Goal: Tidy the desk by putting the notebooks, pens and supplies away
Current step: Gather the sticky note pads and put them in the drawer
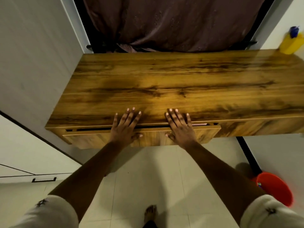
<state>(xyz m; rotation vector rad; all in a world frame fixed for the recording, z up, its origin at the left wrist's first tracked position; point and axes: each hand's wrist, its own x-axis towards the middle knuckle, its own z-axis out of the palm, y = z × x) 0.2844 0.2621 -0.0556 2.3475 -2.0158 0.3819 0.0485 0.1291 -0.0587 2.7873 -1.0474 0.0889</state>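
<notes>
A wooden desk [181, 83] fills the middle of the head view. Its front drawer [92, 137] stands out a narrow gap from the desk edge, and something pink [199, 124] shows in the slit at the right. My left hand [125, 125] lies flat over the drawer's top edge, fingers spread onto the desktop, thumb on the drawer face. My right hand [179, 125] lies the same way a little to the right. Neither hand holds anything. A yellow pen holder [290, 44] with blue pens stands at the desk's far right corner.
A dark curtain [172, 22] hangs behind the desk. White cabinet doors [32, 71] stand to the left, one with a black handle [44, 179]. A red bucket [276, 188] sits on the tiled floor at the right. My bare foot [150, 213] is below.
</notes>
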